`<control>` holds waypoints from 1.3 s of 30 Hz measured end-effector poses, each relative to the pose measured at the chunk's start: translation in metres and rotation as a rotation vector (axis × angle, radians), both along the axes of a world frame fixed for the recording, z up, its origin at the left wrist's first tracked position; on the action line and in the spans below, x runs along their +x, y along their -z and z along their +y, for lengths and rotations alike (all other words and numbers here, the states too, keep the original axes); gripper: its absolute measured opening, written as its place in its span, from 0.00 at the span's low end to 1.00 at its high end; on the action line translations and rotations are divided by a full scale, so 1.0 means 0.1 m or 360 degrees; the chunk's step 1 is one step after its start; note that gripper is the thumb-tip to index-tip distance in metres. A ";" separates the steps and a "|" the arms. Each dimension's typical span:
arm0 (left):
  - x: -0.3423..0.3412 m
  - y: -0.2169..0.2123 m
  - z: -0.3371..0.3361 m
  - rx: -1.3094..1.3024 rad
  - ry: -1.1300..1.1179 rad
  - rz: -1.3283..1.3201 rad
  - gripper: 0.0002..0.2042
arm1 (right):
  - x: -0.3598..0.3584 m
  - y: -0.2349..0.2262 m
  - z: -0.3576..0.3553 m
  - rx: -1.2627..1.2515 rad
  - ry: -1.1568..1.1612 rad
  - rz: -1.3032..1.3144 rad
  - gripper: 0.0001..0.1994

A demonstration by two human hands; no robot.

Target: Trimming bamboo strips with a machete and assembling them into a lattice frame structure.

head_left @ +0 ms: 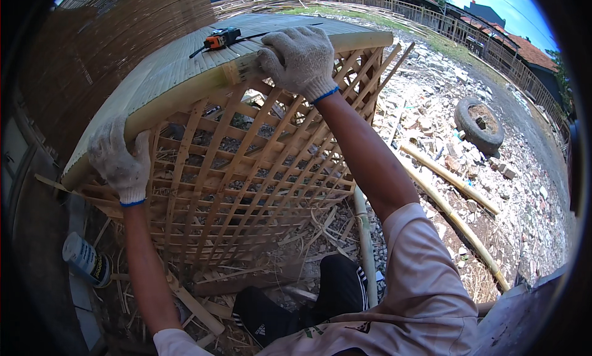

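A bamboo-slat top (154, 78) with a thick split-bamboo edge (185, 97) lies before me, above a lattice of bamboo strips (234, 165). My left hand (120, 158), in a grey-white knitted glove, is closed round the edge at its near left, thumb below. Farther right, my right hand (299, 60) wears a matching glove. Its fingers curl over the same edge beside a pale joint (231, 73); the fingertips are partly hidden. An orange and black tape measure (216, 42) rests on the slats left of my right hand. A thin dark strip (265, 33) runs behind that hand.
Below the lattice lie bamboo offcuts (197, 306) and shavings. A white and dark tub (86, 259) stands at left. Bamboo poles (453, 177) lie on rubble at right, near an old tyre (479, 124). A woven wall (123, 35) rises at far left.
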State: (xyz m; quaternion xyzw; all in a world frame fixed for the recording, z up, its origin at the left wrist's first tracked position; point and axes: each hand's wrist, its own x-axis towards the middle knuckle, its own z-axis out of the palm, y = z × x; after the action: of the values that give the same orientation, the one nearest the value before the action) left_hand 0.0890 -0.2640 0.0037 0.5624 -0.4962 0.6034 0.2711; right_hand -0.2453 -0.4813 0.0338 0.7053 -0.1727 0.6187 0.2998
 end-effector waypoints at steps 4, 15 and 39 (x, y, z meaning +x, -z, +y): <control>0.03 0.01 -0.01 -0.0005 -0.0013 0.0006 0.27 | 0.00 0.00 0.01 -0.0010 -0.0011 -0.0018 0.15; 0.01 0.00 -0.01 -0.0015 -0.0033 -0.0019 0.26 | -0.03 0.00 0.03 0.0035 -0.0002 0.0020 0.13; 0.08 0.00 0.08 -0.0032 0.0031 0.0014 0.26 | 0.13 -0.04 0.04 -0.0020 -0.0062 -0.0004 0.12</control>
State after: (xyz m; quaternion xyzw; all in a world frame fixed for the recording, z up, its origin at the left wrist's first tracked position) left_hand 0.0968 -0.2562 0.0035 0.5574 -0.4942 0.6034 0.2847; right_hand -0.2318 -0.4775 0.0377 0.7059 -0.1555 0.6264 0.2917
